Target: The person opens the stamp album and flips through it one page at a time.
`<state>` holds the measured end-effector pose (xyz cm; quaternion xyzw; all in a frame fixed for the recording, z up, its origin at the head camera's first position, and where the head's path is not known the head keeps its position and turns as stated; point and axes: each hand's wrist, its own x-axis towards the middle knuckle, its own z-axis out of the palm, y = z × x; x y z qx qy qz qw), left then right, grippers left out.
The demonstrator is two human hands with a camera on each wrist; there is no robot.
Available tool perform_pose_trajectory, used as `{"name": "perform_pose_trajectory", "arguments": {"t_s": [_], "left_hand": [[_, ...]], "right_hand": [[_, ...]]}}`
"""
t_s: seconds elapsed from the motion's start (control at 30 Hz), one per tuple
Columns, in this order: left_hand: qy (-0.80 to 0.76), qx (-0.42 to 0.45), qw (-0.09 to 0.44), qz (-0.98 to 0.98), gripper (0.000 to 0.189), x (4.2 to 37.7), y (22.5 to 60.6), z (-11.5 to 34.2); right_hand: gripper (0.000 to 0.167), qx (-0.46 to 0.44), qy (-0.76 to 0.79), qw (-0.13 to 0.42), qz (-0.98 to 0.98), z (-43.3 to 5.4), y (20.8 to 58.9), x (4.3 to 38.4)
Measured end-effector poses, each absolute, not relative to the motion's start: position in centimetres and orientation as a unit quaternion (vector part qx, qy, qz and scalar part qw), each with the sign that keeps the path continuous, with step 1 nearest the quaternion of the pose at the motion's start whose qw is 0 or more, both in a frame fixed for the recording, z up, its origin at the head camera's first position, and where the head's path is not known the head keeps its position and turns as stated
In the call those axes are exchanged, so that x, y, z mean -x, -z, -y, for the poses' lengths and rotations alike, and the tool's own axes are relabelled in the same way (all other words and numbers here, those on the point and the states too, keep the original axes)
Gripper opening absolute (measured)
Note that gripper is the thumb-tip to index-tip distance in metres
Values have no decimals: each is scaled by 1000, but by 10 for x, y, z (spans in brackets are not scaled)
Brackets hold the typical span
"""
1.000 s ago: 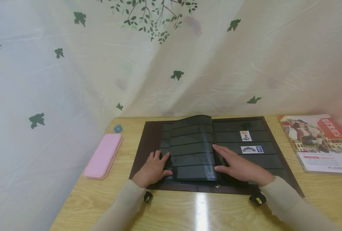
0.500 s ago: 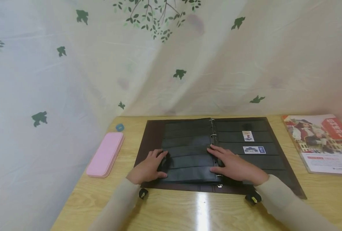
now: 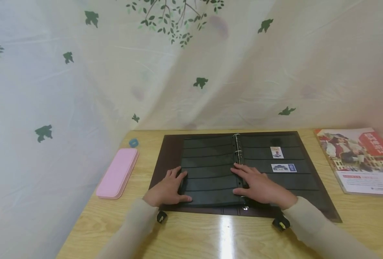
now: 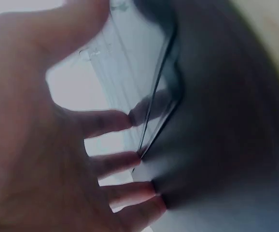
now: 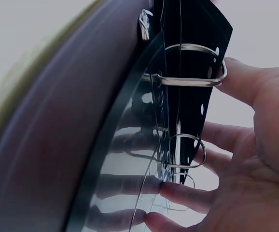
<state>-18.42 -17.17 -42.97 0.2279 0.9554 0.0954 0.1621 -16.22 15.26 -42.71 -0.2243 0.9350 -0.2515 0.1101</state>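
Observation:
A stamp album (image 3: 207, 162) with black strip pages lies spread on the table, its ring binding (image 3: 238, 144) showing between the two halves. My left hand (image 3: 167, 189) rests at the outer edge of the left page, fingers spread and touching it. My right hand (image 3: 261, 185) lies across the rings, fingertips on the inner margin of the left page. In the right wrist view the metal rings (image 5: 192, 82) pass through punched holes, with my thumb and fingers beside them. Two stamps sit on the right page: a small upright stamp (image 3: 277, 152) and a wider stamp (image 3: 283, 168).
A pink case (image 3: 118, 173) lies left of the album, with a small blue object (image 3: 133, 142) behind it. To the right is an illustrated book (image 3: 359, 158). A patterned curtain (image 3: 178, 72) hangs along the table's back edge (image 3: 146, 131).
The raised black page has come down flat onto the left half, and the rings now show. Both hands have shifted slightly to the left with it.

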Motion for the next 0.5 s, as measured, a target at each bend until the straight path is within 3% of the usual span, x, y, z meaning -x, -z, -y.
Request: {"name": "perform_pose_trajectory", "arguments": {"t_s": [0.5], "left_hand": [[-90,-230,158,-956,90,186,430,170]], "right_hand": [[73,205,294,118,-926,-162,431,165]]}}
